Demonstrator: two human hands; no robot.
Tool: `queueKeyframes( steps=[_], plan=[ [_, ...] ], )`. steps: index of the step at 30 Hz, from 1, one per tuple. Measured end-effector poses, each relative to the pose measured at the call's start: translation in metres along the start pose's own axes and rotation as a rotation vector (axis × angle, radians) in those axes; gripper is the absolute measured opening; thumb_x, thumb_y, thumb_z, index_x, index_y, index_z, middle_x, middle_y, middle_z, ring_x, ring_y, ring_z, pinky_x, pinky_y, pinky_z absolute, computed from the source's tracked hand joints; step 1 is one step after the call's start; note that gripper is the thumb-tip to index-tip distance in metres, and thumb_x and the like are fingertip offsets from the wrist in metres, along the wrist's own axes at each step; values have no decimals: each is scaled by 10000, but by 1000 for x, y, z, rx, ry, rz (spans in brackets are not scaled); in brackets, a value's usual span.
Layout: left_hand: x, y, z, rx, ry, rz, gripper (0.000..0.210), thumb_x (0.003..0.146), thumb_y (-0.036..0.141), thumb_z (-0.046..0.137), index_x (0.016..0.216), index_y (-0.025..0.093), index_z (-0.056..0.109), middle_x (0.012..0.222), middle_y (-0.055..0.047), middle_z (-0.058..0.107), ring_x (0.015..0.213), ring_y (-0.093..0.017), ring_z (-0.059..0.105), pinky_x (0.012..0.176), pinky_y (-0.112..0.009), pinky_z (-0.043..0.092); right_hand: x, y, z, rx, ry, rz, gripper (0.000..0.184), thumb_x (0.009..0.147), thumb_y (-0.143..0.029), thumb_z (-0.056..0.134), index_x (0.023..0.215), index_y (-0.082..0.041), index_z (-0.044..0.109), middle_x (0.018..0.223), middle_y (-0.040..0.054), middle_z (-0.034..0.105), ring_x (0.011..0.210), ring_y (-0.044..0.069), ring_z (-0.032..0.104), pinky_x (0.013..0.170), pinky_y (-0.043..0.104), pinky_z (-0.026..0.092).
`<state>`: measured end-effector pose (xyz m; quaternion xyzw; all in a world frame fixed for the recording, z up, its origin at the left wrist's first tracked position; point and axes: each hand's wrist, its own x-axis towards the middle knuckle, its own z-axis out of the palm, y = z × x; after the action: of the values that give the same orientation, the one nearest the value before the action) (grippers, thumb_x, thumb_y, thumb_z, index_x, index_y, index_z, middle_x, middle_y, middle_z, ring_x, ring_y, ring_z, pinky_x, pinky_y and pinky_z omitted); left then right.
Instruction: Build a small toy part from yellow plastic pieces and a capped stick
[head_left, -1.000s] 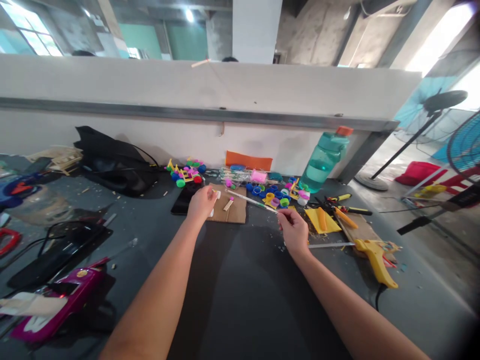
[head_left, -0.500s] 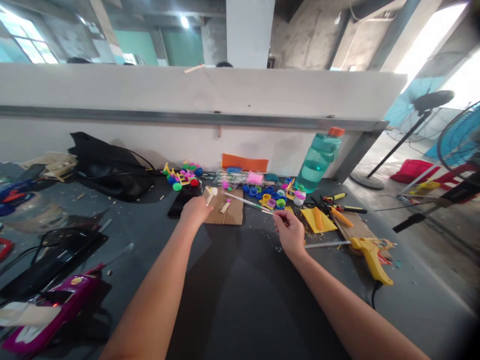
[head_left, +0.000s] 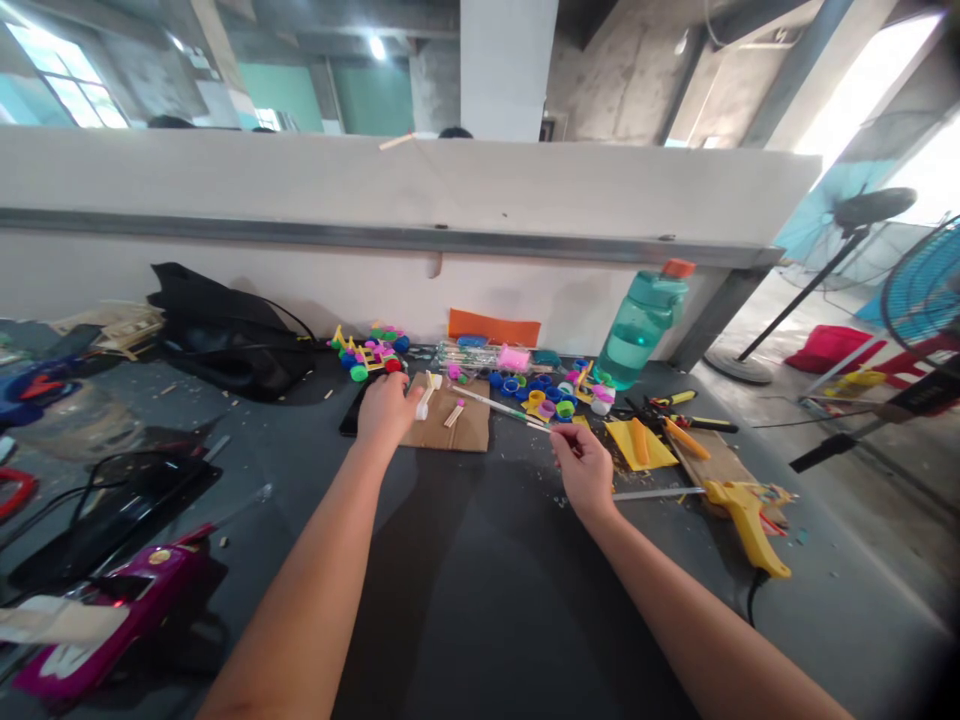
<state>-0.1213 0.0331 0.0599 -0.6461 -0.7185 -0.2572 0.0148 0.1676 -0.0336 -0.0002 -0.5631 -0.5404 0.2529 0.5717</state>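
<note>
My left hand [head_left: 386, 408] is over the left edge of a piece of cardboard [head_left: 469, 435], thumb and fingers apart. Just right of its thumb, a small white piece with a pale wooden stick [head_left: 428, 396] rests on the cardboard. Farther right on the cardboard lie short wooden sticks [head_left: 454, 414] with a pink bit at one end. My right hand [head_left: 583, 468] is pinched at the near end of a thin pale stick [head_left: 537, 427]. A long thin strip [head_left: 491, 403] runs from there back over the cardboard. A dark flat object [head_left: 349, 418] shows partly beneath my left hand.
Coloured caps [head_left: 547, 398], small wheeled models [head_left: 367, 355] and a water bottle [head_left: 639, 330] stand along the back. To the right are pliers [head_left: 697, 424], yellow paper [head_left: 654, 448] and a yellow glue gun [head_left: 746, 520]. A purple tool [head_left: 120, 620] and black bag [head_left: 232, 340] lie left.
My left hand has let go of the wooden stick piece and shifted slightly left, its thumb and fingers spreading. My right hand keeps its pinch. The view has shifted slightly.
</note>
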Motion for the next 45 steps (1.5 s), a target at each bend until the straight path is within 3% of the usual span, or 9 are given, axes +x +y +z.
queueKeyframes(
  steps=[5,10,15,20,22,26,31,39,45],
  plan=[
    [-1,7,-39,-59,317,-124,293,925,398,423,897,203,641,794,-82,698,792,-246,645,669,-292,424,-10,-12,-3,-40,-31,-86,243,850,-415,565,890,-194,657,786,41,663,626,160,579,574,274,476],
    [-4,19,-53,-150,378,-46,352,961,363,363,792,183,613,788,-68,701,751,-203,653,670,-261,428,-16,-37,-7,-91,10,-216,208,868,-389,545,888,-203,637,778,35,648,644,165,570,602,281,466],
    [-6,36,-35,-427,173,99,274,932,190,358,1050,165,604,840,-64,712,769,-179,674,694,-264,505,-22,-49,2,-184,-175,-165,163,862,-335,519,843,-210,622,699,11,631,627,164,573,586,262,438],
    [-27,72,-13,-598,-80,449,568,769,-31,355,1249,193,558,1279,-77,610,1132,-186,598,961,-332,491,-35,-42,4,-312,-404,-91,134,826,-269,513,820,-221,638,647,-14,621,580,151,561,543,241,399],
    [-44,87,-3,-564,-172,590,531,778,-16,374,1196,210,610,1306,-57,596,1216,-201,539,1053,-366,423,-36,-40,-3,-336,-400,-99,133,822,-259,510,818,-219,637,639,-18,617,575,148,554,539,238,392],
    [-79,109,20,-554,-370,672,255,914,227,447,1046,208,665,1035,-72,711,970,-223,650,859,-351,513,-28,-35,-27,-346,-281,-44,138,822,-282,517,802,-210,634,679,-5,647,600,154,567,553,241,403],
    [-102,116,40,-478,-400,721,210,920,223,461,803,211,635,785,-51,680,820,-211,632,729,-310,469,-18,-22,-56,-417,-258,-47,188,855,-333,508,793,-220,646,685,-3,658,611,155,580,568,243,404],
    [-100,106,56,-471,-361,573,267,946,279,395,776,209,588,776,-36,653,767,-185,612,682,-286,431,-1,-4,-77,-1111,-173,16,330,769,-521,658,780,-191,644,816,123,660,756,258,624,604,313,387],
    [-101,106,57,-474,-346,574,246,930,287,430,772,203,599,763,-31,648,762,-183,603,670,-284,410,1,0,-74,-1032,-242,80,128,799,-311,633,731,-203,641,793,82,682,747,225,638,594,286,368]
  ],
)
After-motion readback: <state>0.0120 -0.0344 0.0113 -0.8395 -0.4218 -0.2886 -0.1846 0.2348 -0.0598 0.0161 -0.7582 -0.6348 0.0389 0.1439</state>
